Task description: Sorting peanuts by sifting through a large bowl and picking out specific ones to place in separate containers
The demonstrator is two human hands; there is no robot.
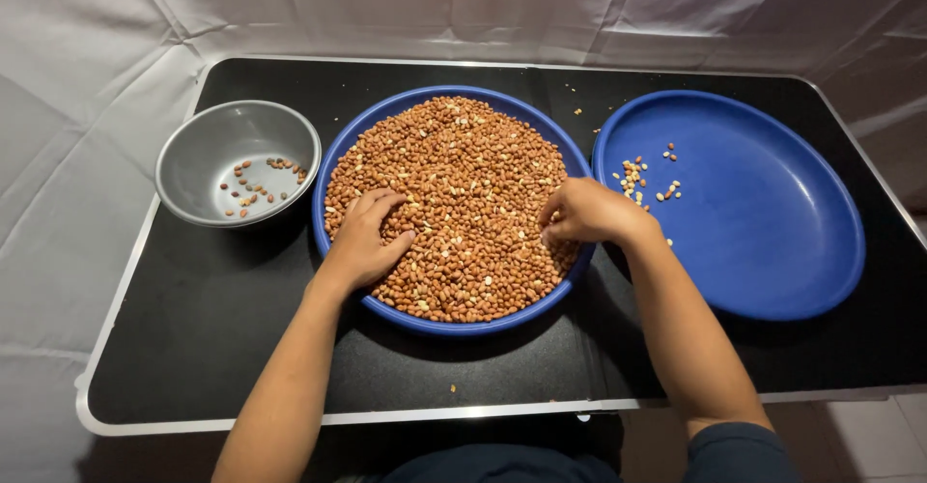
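Head view: a person sorts peanuts (454, 203) on a black surface (193, 338)
Peanuts: piled in the middle blue plate (333, 159), under both hands
Left hand (365, 237): resting on the nuts, fingers bent, loosely curled
Right hand (587, 214): fingertips pinched together in the nuts
Grey bowl (193, 155): left, a few dark nuts inside
Second blue plate (772, 222): right, a few pale nuts

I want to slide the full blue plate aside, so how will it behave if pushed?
The full plate probably feels heavy, heaped with peanuts. It likely slides rather than tips on the smooth black table. A jerk may spill peanuts over its low rim.
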